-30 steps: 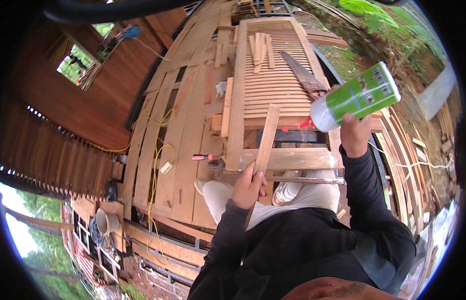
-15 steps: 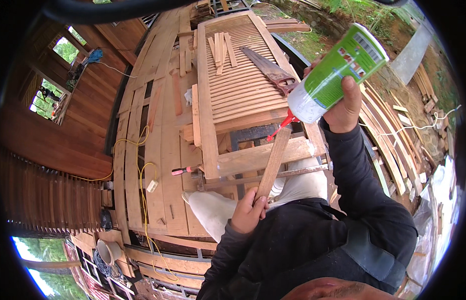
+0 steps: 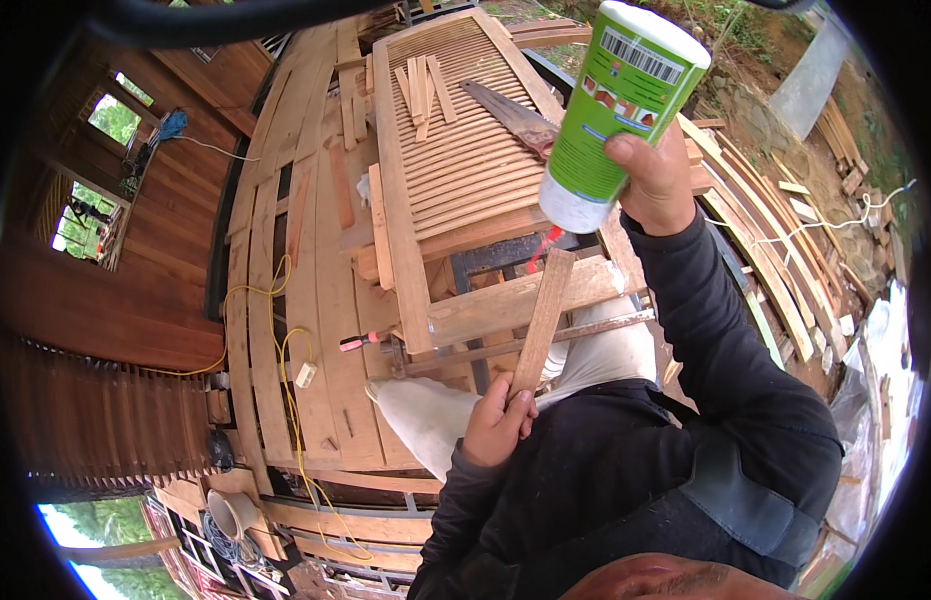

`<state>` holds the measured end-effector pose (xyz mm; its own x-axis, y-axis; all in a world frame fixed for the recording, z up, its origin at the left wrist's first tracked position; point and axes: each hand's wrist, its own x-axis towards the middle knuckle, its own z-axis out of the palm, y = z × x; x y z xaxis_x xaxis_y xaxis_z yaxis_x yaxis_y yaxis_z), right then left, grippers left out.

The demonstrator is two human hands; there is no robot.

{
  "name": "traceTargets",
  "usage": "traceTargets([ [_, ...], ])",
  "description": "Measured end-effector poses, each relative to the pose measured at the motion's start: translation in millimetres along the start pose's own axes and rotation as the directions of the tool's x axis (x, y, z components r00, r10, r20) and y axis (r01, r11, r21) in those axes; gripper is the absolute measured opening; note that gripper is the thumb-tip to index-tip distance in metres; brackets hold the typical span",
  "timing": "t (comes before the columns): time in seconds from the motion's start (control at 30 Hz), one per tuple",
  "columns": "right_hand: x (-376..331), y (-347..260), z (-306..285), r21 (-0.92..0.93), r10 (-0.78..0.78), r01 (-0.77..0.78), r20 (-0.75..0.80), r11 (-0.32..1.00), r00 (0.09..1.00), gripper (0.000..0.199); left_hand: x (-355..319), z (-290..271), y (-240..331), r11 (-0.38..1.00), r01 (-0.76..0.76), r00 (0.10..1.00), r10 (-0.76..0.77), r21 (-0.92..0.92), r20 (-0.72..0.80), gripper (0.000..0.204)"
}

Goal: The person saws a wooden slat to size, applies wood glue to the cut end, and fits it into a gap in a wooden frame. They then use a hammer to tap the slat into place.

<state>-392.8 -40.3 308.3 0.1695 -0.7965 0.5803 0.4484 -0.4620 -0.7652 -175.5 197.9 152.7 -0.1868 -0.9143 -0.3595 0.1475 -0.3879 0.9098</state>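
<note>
My right hand (image 3: 661, 180) grips a green and white glue bottle (image 3: 616, 120), held upside down with its red nozzle pointing down. The nozzle tip sits close to the far end of a narrow wooden slat (image 3: 544, 320); whether they touch I cannot tell. Fingers of my left hand (image 3: 498, 420) are closed round the slat's near end, by my waist. Beyond both hands lies a louvred wooden panel (image 3: 476, 170) with rows of slats in a frame. A handsaw (image 3: 511, 115) and several loose slats (image 3: 423, 92) rest on top of it.
A bar clamp (image 3: 526, 343) with a pink-handled tool (image 3: 359, 341) beside it crosses the panel's near end. On the plank floor (image 3: 331, 400) at left runs a yellow cord (image 3: 282, 345) with a white socket (image 3: 306, 375). Stacked timber (image 3: 761, 240) lies to the right.
The glue bottle has moved left and turned more upright, its nozzle still near the slat's end. My left hand keeps its hold on the slat. The view has shifted slightly.
</note>
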Motion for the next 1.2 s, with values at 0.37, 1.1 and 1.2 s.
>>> traceTargets([
  [0.37, 0.1, -0.1, -3.2, -0.153, -0.101, 0.115, 0.094, 0.982, 0.990, 0.052, 3.6, 2.1, -0.7, 0.999, 0.044, 0.999, -0.044, 0.019, 0.002, 0.026],
  [1.1, -22.6, -5.7, -5.2, 0.032, -0.108, 0.110, -0.067, 0.993, 0.992, 0.066, 2.0, -0.5, -4.5, 0.996, 0.086, 0.996, -0.086, 0.016, -0.018, 0.026],
  [1.2, -19.9, -6.1, -8.5, -0.050, -0.040, 0.040, -0.014, 0.998, 0.999, 0.061, 2.9, 2.7, -0.8, 0.998, 0.057, 0.998, -0.057, 0.004, 0.004, 0.026],
])
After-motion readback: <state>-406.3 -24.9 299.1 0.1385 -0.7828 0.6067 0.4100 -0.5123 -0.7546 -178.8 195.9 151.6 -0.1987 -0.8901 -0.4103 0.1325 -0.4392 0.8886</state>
